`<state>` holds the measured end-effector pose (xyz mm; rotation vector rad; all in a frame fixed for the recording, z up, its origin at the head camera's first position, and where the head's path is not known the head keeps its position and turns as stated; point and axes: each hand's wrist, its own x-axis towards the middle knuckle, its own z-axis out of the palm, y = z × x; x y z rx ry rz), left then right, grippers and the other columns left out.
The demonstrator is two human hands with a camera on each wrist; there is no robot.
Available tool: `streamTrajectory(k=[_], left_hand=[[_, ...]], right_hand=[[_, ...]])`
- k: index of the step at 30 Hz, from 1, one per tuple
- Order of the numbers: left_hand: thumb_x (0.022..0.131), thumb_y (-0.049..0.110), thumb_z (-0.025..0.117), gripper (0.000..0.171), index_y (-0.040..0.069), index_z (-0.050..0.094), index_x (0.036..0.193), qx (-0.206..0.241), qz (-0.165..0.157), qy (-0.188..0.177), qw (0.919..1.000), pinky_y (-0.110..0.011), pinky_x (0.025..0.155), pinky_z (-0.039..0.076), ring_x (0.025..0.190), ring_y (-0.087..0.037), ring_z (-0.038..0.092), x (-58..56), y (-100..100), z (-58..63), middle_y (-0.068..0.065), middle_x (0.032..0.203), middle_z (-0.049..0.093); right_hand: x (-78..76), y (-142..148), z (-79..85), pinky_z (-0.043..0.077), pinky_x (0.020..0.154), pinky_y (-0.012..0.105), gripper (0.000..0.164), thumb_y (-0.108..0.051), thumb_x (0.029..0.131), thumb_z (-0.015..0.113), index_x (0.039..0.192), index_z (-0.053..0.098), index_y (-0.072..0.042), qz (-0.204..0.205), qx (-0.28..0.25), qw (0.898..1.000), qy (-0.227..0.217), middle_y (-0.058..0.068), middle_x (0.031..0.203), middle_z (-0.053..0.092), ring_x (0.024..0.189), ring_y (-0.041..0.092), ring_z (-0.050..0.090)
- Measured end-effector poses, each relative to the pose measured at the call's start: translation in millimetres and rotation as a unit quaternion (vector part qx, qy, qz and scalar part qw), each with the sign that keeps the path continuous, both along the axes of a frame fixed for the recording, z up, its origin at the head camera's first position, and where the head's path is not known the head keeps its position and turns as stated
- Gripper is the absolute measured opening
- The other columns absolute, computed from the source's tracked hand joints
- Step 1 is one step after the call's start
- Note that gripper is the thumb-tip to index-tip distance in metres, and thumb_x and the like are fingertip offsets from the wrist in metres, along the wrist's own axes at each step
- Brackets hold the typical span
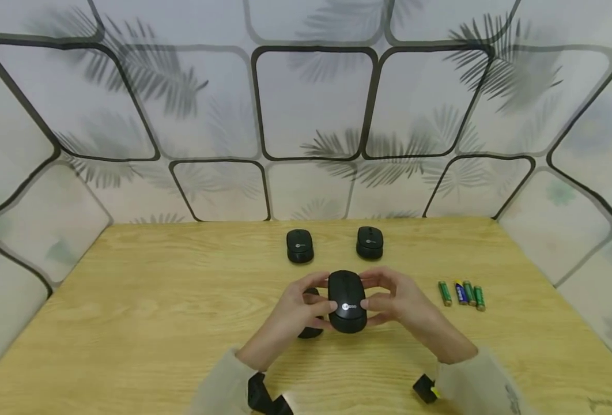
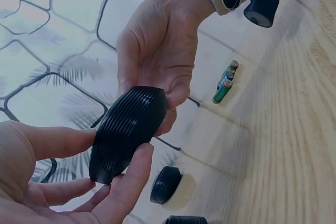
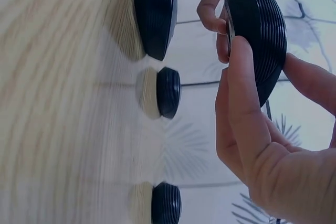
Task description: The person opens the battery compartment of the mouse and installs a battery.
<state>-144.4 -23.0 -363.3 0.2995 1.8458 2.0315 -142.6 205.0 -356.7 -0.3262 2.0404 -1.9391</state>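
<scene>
Both hands hold a black computer mouse [image 1: 347, 302] above the table, its top with a pale logo facing the head camera. My left hand [image 1: 297, 308] pinches its left side between thumb and fingers. On the opposite side my right hand [image 1: 398, 298] grips it the same way. Ridged grooves run along the flank of this mouse [image 2: 128, 129] in the left wrist view. Beneath and behind my left hand a second black mouse [image 1: 311, 332] lies on the table, partly hidden by the fingers. The held mouse's underside is mostly out of sight.
Two more black mice [image 1: 299, 246] [image 1: 370, 243] stand apart near the table's back edge. Several batteries [image 1: 469, 294], green ones and a blue one, lie side by side at the right. A patterned backdrop [image 1: 311, 104] rises behind the wooden table [image 1: 155, 300].
</scene>
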Motion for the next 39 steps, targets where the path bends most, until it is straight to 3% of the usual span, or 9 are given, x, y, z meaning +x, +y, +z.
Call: streamTrajectory(k=[6,15,24,31,39], left_hand=[[0.093,-0.005,0.067,0.063,-0.006,0.042,0.15,-0.003,-0.007,0.003,1.0,-0.04,0.074,0.065,0.092,-0.018,0.065,6.4,-11,4.1,-0.021,0.136,0.051],[0.091,-0.005,0.068,0.061,-0.005,0.046,0.148,-0.009,0.014,0.01,0.9998,-0.04,0.074,0.065,0.095,-0.02,0.061,15.1,-24,1.5,-0.02,0.132,0.052],[0.09,-0.005,0.068,0.06,-0.006,0.047,0.146,-0.017,0.024,0.008,0.9996,-0.04,0.074,0.065,0.096,-0.021,0.061,16.4,-33,-2.8,-0.02,0.13,0.051],[0.09,-0.005,0.068,0.062,-0.008,0.044,0.147,-0.005,0.01,-0.001,0.9999,-0.041,0.075,0.065,0.099,-0.02,0.063,16.7,-33,-6.0,-0.02,0.129,0.053],[0.091,-0.004,0.067,0.062,-0.007,0.043,0.148,-0.004,0.009,-0.002,1.0,-0.042,0.076,0.065,0.099,-0.021,0.063,17.9,-35,-7.9,-0.021,0.127,0.056]], right_hand=[[6.0,-7,0.4,0.065,0.073,0.042,0.058,0.002,0.09,0.068,0.138,0.037,0.017,0.01,-0.016,1.0,0.0,0.026,0.127,0.052,0.093,0.022,0.07],[9.4,-19,-2.9,0.065,0.072,0.043,0.057,0.001,0.09,0.069,0.136,0.038,0.017,0.024,-0.03,0.999,-0.004,0.026,0.125,0.052,0.093,0.024,0.069],[4.3,-27,-7.1,0.065,0.073,0.042,0.056,0.0,0.091,0.069,0.136,0.039,0.014,0.031,-0.019,0.999,-0.026,0.025,0.126,0.051,0.094,0.025,0.069],[7.0,-25,-8.2,0.065,0.071,0.041,0.055,0.0,0.091,0.069,0.136,0.039,0.015,0.033,-0.01,0.999,-0.014,0.024,0.123,0.051,0.093,0.024,0.068],[8.4,-25,-6.4,0.065,0.073,0.039,0.056,-0.003,0.093,0.069,0.138,0.039,0.011,0.037,-0.022,0.998,-0.037,0.019,0.122,0.058,0.095,0.023,0.069]])
